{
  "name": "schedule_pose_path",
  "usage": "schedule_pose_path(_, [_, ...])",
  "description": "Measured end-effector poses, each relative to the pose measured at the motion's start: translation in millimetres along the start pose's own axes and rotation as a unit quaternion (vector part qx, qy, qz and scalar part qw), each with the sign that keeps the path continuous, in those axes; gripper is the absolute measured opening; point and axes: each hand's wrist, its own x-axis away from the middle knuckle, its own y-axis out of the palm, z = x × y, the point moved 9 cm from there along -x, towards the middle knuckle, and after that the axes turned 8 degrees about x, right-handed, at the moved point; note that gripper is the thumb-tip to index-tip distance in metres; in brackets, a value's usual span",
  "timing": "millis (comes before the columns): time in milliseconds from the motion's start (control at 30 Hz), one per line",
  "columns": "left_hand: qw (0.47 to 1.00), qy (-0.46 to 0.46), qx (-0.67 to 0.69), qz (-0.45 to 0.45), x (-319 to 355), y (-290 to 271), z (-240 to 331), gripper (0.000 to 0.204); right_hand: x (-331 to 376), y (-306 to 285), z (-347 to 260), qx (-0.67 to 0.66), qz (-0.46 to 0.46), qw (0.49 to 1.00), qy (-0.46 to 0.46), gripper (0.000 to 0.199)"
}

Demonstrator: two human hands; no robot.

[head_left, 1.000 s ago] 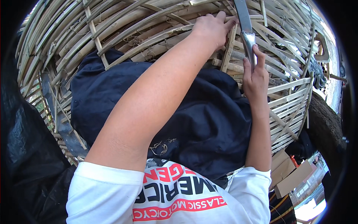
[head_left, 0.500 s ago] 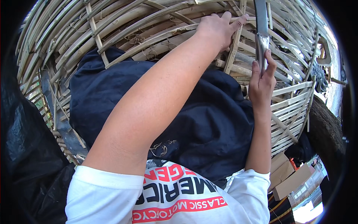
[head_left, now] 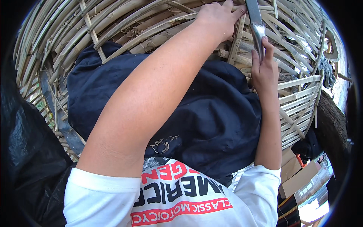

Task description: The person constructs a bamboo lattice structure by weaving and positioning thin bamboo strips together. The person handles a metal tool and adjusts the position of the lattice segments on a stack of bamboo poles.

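My left hand [head_left: 219,19] reaches to the top of the view, its fingers curled over a bamboo strip [head_left: 238,36] of a woven bamboo frame [head_left: 151,28]. Close to its right, my right hand [head_left: 265,72] is closed round the metal handle of a large knife [head_left: 258,36]. The blade points up and away, running beside the upright strip near my left fingertips. Its far tip leaves the view at the top. I cannot tell whether the blade touches the bamboo.
Dark cloth [head_left: 211,102] covers my lap, with a few curled fibre shavings [head_left: 160,145] on it. Black sheeting [head_left: 30,151] hangs at the left. On the right are a slatted bamboo panel [head_left: 300,102], a thick dark log [head_left: 331,121] and an opened cardboard box [head_left: 298,178].
The knife and my right hand have shifted slightly up and left, with the blade tilting further left toward my left hand. My left hand keeps its hold, a little higher in view.
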Motion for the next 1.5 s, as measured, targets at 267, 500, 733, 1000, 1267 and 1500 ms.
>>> schedule_pose_path(267, [0.999,-0.028,-0.026,-0.012,-6.2,21.3,-13.7,0.078,7.1,9.9,-1.3,-0.010,-0.029,1.000,0.003,0.038])
schedule_pose_path(500, [0.999,-0.008,-0.017,-0.041,-0.6,13.2,-3.6,0.087,5.6,-3.9,-5.5,0.013,0.024,0.999,-0.033,0.040])
schedule_pose_path(733, [0.996,-0.021,-0.033,-0.076,-4.9,23.2,-2.0,0.073,-2.2,2.8,-2.6,-0.012,0.010,1.000,-0.019,0.038])
schedule_pose_path(1000, [0.996,-0.042,-0.029,-0.076,3.5,9.6,-4.9,0.081,10.5,-6.5,-16.8,-0.016,0.053,0.997,-0.060,0.036])
schedule_pose_path(1267, [0.999,-0.016,-0.017,-0.038,-4.3,15.8,-2.4,0.079,11.5,-10.1,-10.3,-0.028,0.092,0.992,-0.083,0.037])
schedule_pose_path(1500, [0.998,-0.014,-0.025,-0.051,-6.5,21.2,-3.9,0.070,23.0,-22.3,-13.7,-0.082,0.139,0.983,-0.088,0.037])
